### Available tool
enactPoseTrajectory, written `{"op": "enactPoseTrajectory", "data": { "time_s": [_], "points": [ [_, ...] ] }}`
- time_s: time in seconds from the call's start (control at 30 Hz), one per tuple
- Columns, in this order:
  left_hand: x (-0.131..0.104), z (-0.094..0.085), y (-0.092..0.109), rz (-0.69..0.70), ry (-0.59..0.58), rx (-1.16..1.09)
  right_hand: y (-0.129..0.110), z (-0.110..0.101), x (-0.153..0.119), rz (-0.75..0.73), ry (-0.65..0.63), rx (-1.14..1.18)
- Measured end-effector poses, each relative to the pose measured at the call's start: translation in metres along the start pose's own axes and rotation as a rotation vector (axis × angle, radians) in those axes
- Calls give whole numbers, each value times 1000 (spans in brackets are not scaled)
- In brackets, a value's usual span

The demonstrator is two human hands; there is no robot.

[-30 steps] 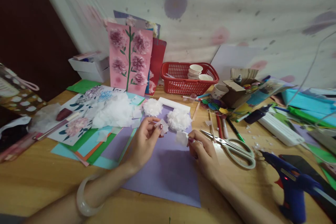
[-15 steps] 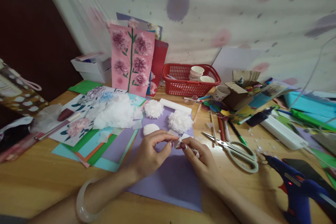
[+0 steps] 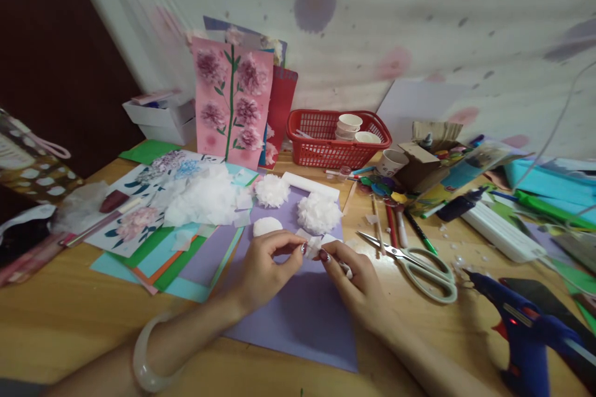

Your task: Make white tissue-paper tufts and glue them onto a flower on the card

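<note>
My left hand [image 3: 270, 267] pinches one edge of a small piece of white tissue paper [image 3: 313, 247] between thumb and forefinger. The fingers of my right hand [image 3: 354, 279] close on the other side of the same piece, and a bit of white shows under them. Both hands are over a purple sheet [image 3: 298, 322]. Just beyond them are two fluffy white paper flowers [image 3: 319, 212], a white disc [image 3: 267, 226] and a white roll [image 3: 311, 186]. A heap of white tissue squares [image 3: 205, 198] lies to the left.
Open scissors [image 3: 414, 263] and a blue glue gun [image 3: 526, 322] lie at the right. Behind stand a red basket [image 3: 338, 152] with paper cups and a cardboard box [image 3: 419, 164]. Coloured sheets [image 3: 186, 270] and a pink flower picture [image 3: 233, 102] are at the left.
The tissue between my fingertips has spread flatter, and my fingertips have parted slightly. The whole view has shifted a little.
</note>
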State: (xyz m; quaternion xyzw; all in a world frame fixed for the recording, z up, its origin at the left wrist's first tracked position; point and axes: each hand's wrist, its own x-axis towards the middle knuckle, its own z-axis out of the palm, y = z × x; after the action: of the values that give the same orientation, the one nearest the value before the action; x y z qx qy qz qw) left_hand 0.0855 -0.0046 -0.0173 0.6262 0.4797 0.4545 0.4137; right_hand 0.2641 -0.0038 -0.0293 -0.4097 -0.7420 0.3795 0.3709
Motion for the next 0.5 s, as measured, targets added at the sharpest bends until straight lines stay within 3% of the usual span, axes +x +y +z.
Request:
{"op": "enactPoseTrajectory", "data": {
  "time_s": [0.17, 0.37, 0.5],
  "points": [
    [2, -2, -1, -86, 32, -146, -2, -1, 1, 32, 49, -20],
    [7, -2, -13, -230, 154, -406, 2, -1, 3, 193, 138, 15],
    [10, -2, -20, -245, 194, -581, 9, -1, 3, 258, 198, 116]
  ]
}}
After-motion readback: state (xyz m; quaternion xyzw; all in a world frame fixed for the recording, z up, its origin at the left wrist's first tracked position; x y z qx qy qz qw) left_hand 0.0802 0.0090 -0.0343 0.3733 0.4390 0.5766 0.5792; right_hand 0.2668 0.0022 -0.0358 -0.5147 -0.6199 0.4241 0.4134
